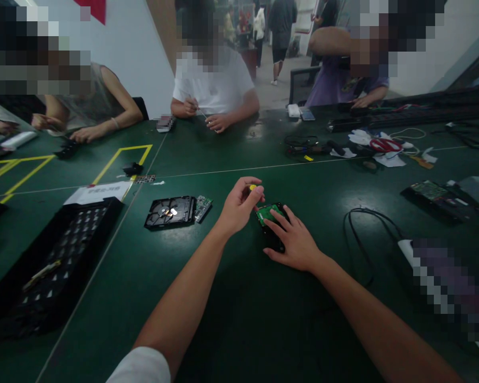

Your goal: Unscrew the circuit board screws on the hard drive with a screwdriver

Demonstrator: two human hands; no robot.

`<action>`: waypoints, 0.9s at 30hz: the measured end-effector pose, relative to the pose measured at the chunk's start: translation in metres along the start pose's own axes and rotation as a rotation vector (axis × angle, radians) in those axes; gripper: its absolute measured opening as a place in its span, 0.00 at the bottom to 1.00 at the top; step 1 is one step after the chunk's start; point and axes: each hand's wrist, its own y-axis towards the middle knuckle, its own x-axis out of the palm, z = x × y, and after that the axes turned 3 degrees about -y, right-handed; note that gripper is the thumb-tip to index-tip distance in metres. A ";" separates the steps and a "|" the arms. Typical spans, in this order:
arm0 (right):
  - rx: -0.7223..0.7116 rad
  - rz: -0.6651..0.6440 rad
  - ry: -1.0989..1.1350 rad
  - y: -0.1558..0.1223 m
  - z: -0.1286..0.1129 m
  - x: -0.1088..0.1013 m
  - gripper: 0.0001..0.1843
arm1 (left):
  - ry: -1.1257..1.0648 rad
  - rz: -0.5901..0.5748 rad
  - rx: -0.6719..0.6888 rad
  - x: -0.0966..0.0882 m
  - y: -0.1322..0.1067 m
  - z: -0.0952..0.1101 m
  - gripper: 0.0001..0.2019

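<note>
A hard drive [277,242] lies on the green table in front of me with its green circuit board [264,214] facing up. My right hand [294,236] rests on it from the right, fingers spread over the board and the black casing. Just above the drive's upper left corner, my left hand [239,208] is closed round a small screwdriver [253,188], whose yellow end shows between thumb and fingers. Its tip, near the board's edge, is too small to make out. Left of that hand sit another hard drive [170,212] and a loose circuit board [203,208].
A long black tray [59,255] stands at the left, beside a white paper sheet [98,192]. A black cable [357,210] loops at the right near a blurred device [449,276]. Another drive-like unit [431,197] lies beyond. Several people sit across the table.
</note>
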 end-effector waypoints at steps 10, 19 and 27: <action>0.002 -0.010 -0.010 0.000 -0.002 -0.002 0.45 | -0.008 -0.035 -0.015 0.004 0.000 -0.004 0.19; 0.003 -0.016 -0.003 0.001 0.000 -0.001 0.46 | -0.139 0.200 -0.052 -0.003 0.006 -0.008 0.18; 0.007 -0.022 -0.009 0.001 -0.001 -0.002 0.46 | -0.096 0.124 -0.019 -0.003 0.004 -0.006 0.15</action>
